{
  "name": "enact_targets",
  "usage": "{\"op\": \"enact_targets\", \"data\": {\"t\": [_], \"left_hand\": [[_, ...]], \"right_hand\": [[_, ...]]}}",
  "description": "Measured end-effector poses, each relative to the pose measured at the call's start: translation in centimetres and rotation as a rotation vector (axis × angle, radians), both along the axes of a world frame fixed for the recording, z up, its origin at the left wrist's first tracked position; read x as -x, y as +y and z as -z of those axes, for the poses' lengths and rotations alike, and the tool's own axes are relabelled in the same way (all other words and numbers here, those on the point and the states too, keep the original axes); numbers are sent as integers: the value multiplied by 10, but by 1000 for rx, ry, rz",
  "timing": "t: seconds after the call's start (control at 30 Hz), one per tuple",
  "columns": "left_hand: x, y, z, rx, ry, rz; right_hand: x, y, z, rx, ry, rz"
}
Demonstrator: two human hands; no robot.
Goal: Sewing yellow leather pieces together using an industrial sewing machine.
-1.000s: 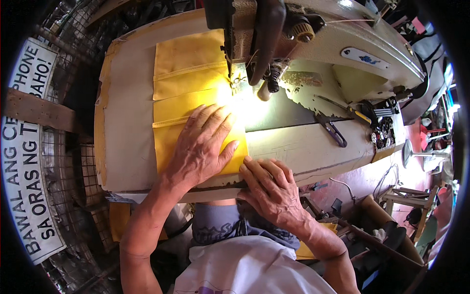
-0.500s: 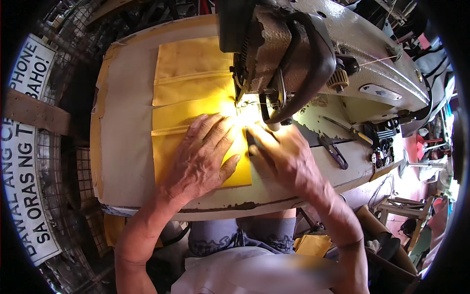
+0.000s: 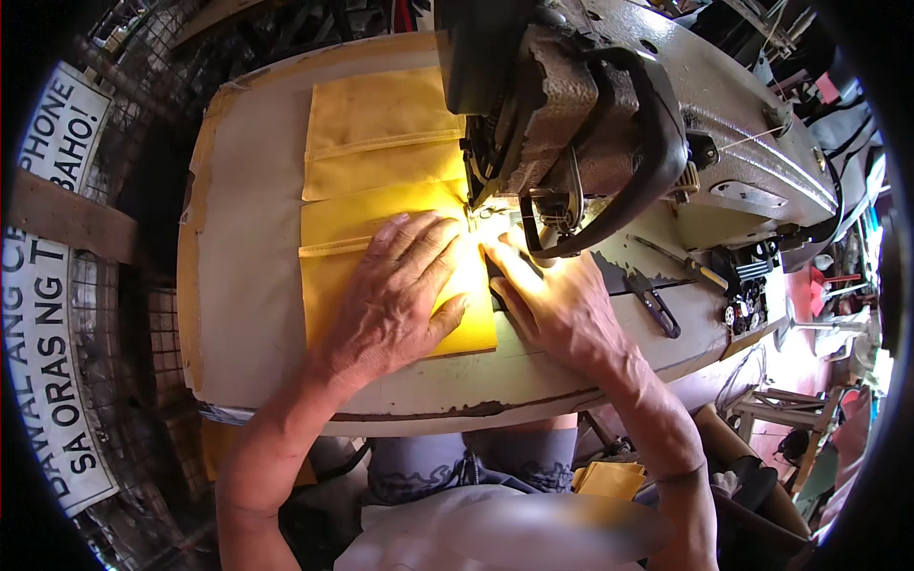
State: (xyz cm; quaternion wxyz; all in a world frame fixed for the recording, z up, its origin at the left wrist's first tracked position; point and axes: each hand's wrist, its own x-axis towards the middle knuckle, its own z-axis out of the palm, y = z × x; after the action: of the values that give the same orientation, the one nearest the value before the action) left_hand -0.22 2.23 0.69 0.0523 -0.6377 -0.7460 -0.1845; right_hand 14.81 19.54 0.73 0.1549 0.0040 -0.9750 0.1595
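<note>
Yellow fabric (image 3: 381, 143) with sewn folds lies flat on the sewing table (image 3: 248, 247), running under the head of a grey sewing machine (image 3: 609, 114). My left hand (image 3: 395, 300) presses flat on the fabric's near part, fingers spread toward the needle. My right hand (image 3: 557, 305) rests flat beside the fabric's right edge, fingertips near the lit presser foot (image 3: 486, 214). Neither hand grips anything.
Small black thread snips (image 3: 657, 305) and a screwdriver (image 3: 671, 262) lie on the table to the right of my right hand. A wire mesh wall with white signs (image 3: 57, 314) stands at the left. More yellow pieces (image 3: 609, 479) sit below the table.
My right hand moved from the table's near edge up to the presser foot. My head leaned closer, so the machine looms larger. My left hand stayed on the fabric.
</note>
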Motion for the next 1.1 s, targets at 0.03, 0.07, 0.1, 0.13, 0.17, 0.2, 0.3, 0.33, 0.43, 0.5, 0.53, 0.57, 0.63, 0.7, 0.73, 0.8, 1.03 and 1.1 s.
{"op": "enact_targets", "data": {"t": [0.03,0.07,0.1,0.13,0.17,0.2,0.3,0.33,0.43,0.5,0.53,0.57,0.63,0.7,0.73,0.8,1.03,1.1], "left_hand": [[0,0,0,0,-9,1],[-1,-1,1,-1,-21,2],[-1,-1,1,1,-20,4],[-1,-1,2,-1,-35,0],[-1,-1,3,-2,-58,-12],[0,0,4,-2,-51,0],[10,4,1,3,-35,8],[12,5,0,1,-16,20],[17,9,-4,-5,13,25],[13,6,-5,-50,73,47],[11,4,-5,-23,118,57],[5,1,-4,-47,45,93],[-2,-2,-1,-92,-1,79],[-5,-4,1,-152,-71,50],[-6,-4,2,-139,-51,62],[-3,-2,3,-175,-58,58],[20,12,2,-191,-63,80],[26,17,3,-199,-50,91]], "right_hand": [[-9,-3,-1,54,-41,-19],[-14,-11,1,-14,233,-105],[-22,-19,2,-18,169,-159],[-28,-26,3,-50,158,-222],[-35,-32,3,3,96,-174],[-37,-34,5,2,97,-171],[-37,-40,4,76,46,-72],[-35,-40,3,66,98,-74],[-32,-39,0,56,79,-72],[-34,-39,0,62,44,-77],[-36,-39,0,50,60,-76],[-38,-38,1,48,77,-92],[-41,-38,3,69,96,-123],[-43,-37,5,58,109,-131],[-43,-36,6,54,88,-141],[-39,-35,7,41,112,-132],[-17,-27,5,-1,82,-70],[-13,-25,5,-2,106,-51]]}}
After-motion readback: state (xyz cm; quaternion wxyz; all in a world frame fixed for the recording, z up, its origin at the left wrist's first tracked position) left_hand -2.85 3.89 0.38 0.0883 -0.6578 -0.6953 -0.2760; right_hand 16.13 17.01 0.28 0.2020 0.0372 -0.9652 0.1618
